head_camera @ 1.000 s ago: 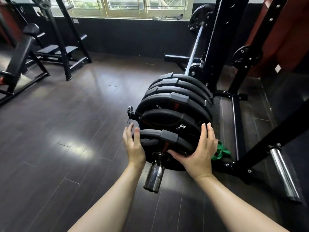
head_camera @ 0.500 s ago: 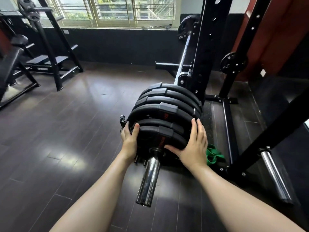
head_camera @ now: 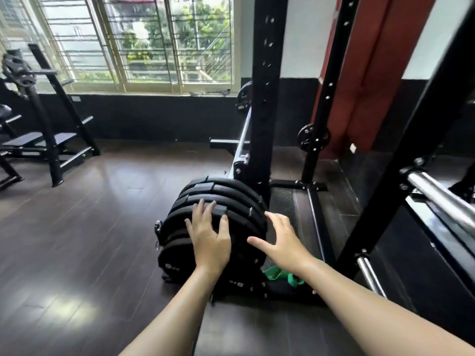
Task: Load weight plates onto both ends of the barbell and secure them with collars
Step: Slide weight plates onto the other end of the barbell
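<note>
Nearest, both hands hang spread and holding nothing: the left hand [head_camera: 209, 236] over the front of the weight plates [head_camera: 231, 201], the right hand [head_camera: 281, 242] just beside their right edge. Beyond, the plates stack along the barbell [head_camera: 243, 136], which runs past the black rack upright [head_camera: 264, 98] toward the window [head_camera: 144, 42].

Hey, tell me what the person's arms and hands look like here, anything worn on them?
Both forearms are bare as far as the frame shows: no sleeves in view. The left hand and the right hand wear no gloves, and no watch, wristband or ring shows. The picture is slightly blurred, so small details cannot be told.
</note>
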